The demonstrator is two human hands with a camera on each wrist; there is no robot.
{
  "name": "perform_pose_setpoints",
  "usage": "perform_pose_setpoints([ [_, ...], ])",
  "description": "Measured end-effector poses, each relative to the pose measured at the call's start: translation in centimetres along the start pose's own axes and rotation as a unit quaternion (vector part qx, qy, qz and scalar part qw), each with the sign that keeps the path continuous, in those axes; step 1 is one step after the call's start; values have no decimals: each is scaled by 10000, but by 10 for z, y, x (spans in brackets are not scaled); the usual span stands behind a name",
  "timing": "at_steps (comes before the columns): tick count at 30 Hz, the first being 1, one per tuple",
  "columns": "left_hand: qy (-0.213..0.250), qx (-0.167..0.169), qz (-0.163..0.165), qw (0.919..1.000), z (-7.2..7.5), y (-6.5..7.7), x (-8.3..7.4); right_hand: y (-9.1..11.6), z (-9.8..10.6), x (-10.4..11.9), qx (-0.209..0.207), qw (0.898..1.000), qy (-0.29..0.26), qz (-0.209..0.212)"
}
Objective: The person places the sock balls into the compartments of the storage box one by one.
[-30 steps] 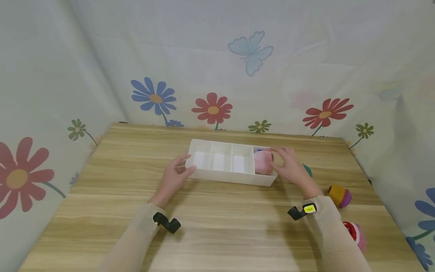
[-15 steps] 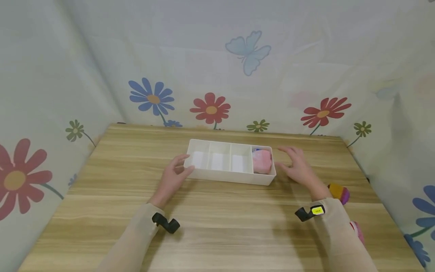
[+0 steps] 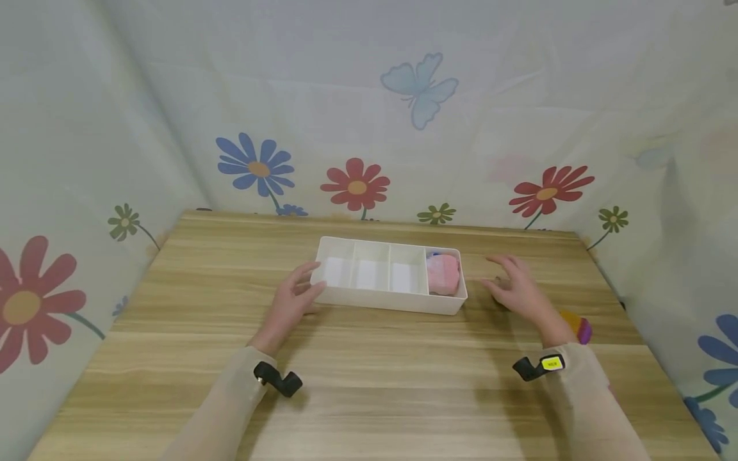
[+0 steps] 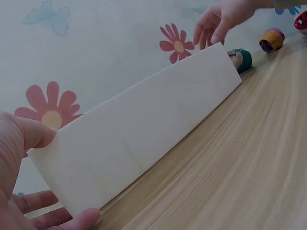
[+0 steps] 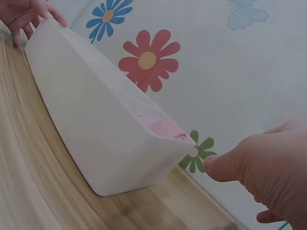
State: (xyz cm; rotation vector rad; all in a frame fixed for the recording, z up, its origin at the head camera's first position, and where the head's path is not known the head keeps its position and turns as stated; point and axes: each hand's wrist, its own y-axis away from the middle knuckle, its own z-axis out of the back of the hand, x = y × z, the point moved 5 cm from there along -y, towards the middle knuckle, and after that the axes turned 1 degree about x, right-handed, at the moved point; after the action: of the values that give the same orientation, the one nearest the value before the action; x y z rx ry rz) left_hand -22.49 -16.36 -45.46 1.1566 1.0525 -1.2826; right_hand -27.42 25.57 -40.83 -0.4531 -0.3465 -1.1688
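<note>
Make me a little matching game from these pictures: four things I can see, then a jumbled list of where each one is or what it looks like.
Things
1. Left hand
2. Right hand
3. Pink bundle
4. Box

Places and looks
A. White, divided into four compartments
B. In the rightmost compartment
C. Fingers touching the box's left end
D. Apart from the box, beyond its right end

Right pairs: 1-C, 2-D, 3-B, 4-A

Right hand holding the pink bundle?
No, the pink bundle lies in the white tray, and the right hand is clear of both.
</note>
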Motion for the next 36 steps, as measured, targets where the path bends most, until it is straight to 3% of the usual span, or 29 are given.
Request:
perform_pose_setpoints([
  [3,356,95,78,9993,-2,-2,6,3,1,-7,-57,10000,20,-14],
  [9,392,-6,49,9992,-1,-10,21,8,0,-24,65,9997,140,-195],
  [23,356,-86,1,9993,-1,-12,24,13,-6,-43,683,9946,375,-692],
  [36,277,-60,132,9995,-2,-9,19,11,-10,-47,913,9922,285,-800],
])
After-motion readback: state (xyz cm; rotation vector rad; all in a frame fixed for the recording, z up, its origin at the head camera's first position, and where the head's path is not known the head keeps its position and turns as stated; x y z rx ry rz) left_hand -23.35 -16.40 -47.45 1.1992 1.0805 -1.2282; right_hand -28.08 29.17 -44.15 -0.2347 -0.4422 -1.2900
